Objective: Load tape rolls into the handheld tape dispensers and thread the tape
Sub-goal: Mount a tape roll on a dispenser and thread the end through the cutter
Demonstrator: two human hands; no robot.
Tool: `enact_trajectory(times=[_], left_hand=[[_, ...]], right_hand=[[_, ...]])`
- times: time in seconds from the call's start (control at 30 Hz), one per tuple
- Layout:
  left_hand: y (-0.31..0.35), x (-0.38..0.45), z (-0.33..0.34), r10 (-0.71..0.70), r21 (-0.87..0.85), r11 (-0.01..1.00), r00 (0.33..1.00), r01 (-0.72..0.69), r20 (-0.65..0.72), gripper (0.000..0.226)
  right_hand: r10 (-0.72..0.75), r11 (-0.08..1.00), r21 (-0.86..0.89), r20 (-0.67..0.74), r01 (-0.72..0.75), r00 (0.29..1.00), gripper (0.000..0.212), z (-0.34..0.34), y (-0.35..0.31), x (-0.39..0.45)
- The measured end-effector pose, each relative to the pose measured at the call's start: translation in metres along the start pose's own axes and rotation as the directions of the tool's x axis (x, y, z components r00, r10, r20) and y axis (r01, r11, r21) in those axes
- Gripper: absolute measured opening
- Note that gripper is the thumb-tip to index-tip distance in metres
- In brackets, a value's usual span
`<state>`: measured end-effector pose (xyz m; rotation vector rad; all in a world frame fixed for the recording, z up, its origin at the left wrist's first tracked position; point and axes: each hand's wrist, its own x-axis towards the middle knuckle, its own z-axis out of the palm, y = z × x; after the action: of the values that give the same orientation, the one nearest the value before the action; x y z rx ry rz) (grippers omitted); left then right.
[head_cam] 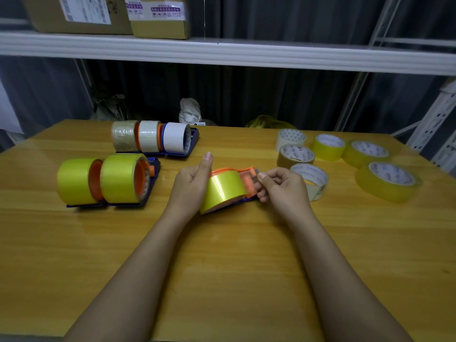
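A yellow tape roll (pixel 225 188) sits in an orange and blue handheld dispenser (pixel 248 177) at the middle of the wooden table (pixel 222 255). My left hand (pixel 191 183) grips the roll and dispenser from the left, thumb pointing up. My right hand (pixel 281 185) pinches the tape end at the dispenser's front. Two loaded dispensers with yellow rolls (pixel 103 180) stand at the left. Behind them stand three loaded dispensers with clear and white rolls (pixel 153 138).
Several loose tape rolls (pixel 345 156) lie flat at the right of the table, one (pixel 313 180) just behind my right hand. A white shelf (pixel 222 53) with cardboard boxes (pixel 106 16) runs above the table's far edge. White metal racking (pixel 439 124) stands at the far right.
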<state>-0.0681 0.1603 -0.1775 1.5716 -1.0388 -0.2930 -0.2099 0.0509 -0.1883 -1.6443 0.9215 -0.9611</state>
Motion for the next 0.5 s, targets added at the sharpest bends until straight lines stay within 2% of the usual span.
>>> enact_trajectory(times=[0.23,0.4,0.5], left_hand=[[-0.0038,-0.0001,-0.0022,0.100,0.060,0.993,0.995,-0.101,0.022,0.048],[-0.0056,0.0003,-0.0043,0.079,0.125,0.988,0.989,-0.095,0.128,0.036],[-0.0027,-0.0018,-0.0031,0.082,0.116,0.989,0.991,-0.094,0.106,0.027]], right_hand=[[-0.119,0.971,-0.219,-0.107,0.093,0.987,0.016,-0.0007,0.0032,0.0019],[-0.081,0.980,-0.191,-0.085,0.064,0.993,0.016,0.0002,0.0036,0.0006],[-0.085,0.983,-0.170,-0.079,0.071,0.993,0.016,-0.0009,0.0025,0.0003]])
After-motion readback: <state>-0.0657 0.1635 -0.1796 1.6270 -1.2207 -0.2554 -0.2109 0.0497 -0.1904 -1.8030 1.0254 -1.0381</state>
